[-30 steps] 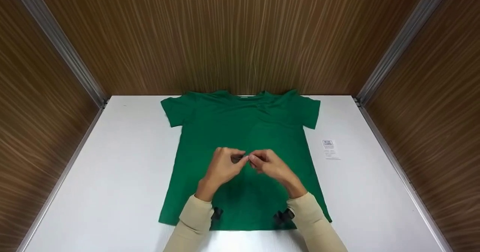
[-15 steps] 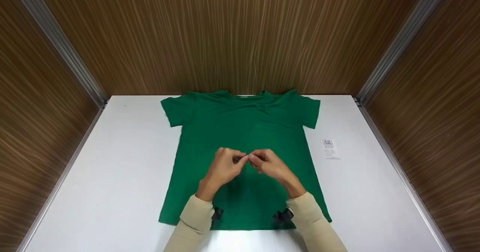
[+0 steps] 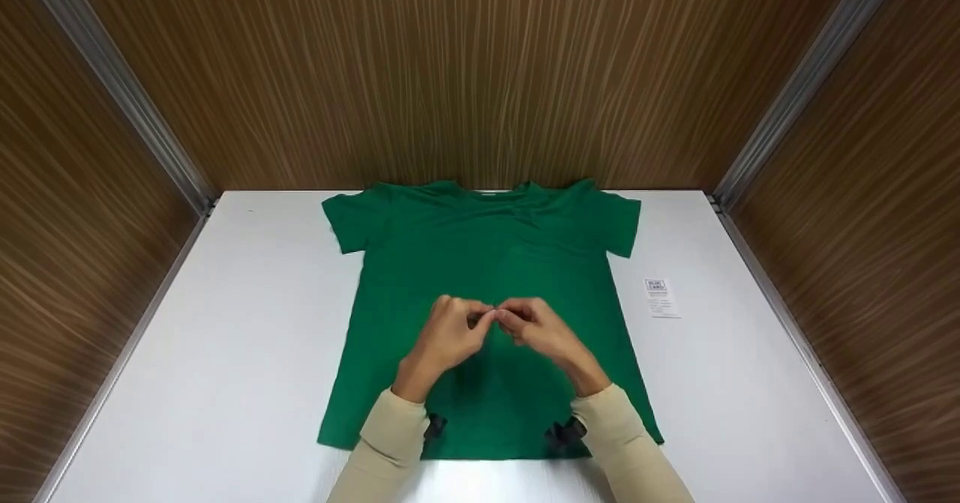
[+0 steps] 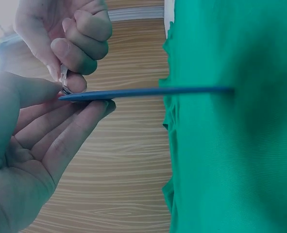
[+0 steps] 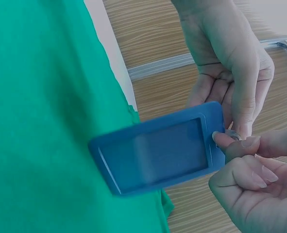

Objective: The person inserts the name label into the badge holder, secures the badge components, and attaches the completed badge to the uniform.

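Observation:
In the head view my left hand (image 3: 448, 336) and right hand (image 3: 541, 329) meet fingertip to fingertip over a green T-shirt (image 3: 420, 263) spread flat. A blue badge holder (image 5: 155, 150) with a framed window hangs down from them in the right wrist view; the left wrist view shows it edge-on. My left thumb and fingers pinch its top end. With thumb and index finger, my right hand (image 4: 77, 36) pinches a small metal clip (image 4: 64, 73) at that same end. The fingers partly hide the clip.
A printed white card (image 3: 661, 298) lies on the white table (image 3: 247, 338) to the right of the shirt. Brown wood-grain panels (image 3: 480, 76) with grey metal corner strips (image 3: 810, 76) enclose the back and both sides.
The fingertips of both hands have shifted very slightly, and the dark holder seen between the left fingers earlier now hardly shows. Shirt and card lie as before.

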Tool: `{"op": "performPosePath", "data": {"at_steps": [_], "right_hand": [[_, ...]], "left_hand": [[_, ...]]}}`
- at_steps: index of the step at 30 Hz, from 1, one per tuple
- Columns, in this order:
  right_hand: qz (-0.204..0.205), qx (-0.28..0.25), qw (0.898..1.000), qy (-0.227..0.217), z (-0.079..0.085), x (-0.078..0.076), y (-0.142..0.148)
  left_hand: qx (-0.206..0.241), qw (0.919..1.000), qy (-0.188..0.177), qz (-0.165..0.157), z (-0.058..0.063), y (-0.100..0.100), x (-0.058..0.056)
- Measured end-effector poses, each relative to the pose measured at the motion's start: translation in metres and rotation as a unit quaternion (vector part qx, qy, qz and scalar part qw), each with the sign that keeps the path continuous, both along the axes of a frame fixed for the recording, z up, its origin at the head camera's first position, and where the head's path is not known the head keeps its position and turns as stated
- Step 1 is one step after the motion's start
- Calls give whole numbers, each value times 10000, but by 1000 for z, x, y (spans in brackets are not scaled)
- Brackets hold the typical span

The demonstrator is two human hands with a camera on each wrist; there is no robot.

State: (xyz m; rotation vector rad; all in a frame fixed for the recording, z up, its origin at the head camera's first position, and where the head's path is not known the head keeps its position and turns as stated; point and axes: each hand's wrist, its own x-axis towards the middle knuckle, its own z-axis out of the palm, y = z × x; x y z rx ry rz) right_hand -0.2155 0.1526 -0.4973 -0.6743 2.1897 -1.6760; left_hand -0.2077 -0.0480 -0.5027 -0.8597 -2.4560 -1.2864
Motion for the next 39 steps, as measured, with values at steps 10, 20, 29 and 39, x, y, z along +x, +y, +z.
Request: {"op": "performPosePath", "data": {"at_steps": [10,20,29,39], "right_hand": [[-194,1,9994,282,1,2,-1],[-190,-16,9986,499,0,3,-2],[-75,-62,9985,548,0,2,-1],[143,-156,9965,813,0,1,0]], "left_hand": [[259,9993,263,-88,1,-1,1],[346,9991,225,-108,2,-1,1],[384,9988,252,-148,4,-2,2],[476,9982,300,-213,4,-3,2]]}}
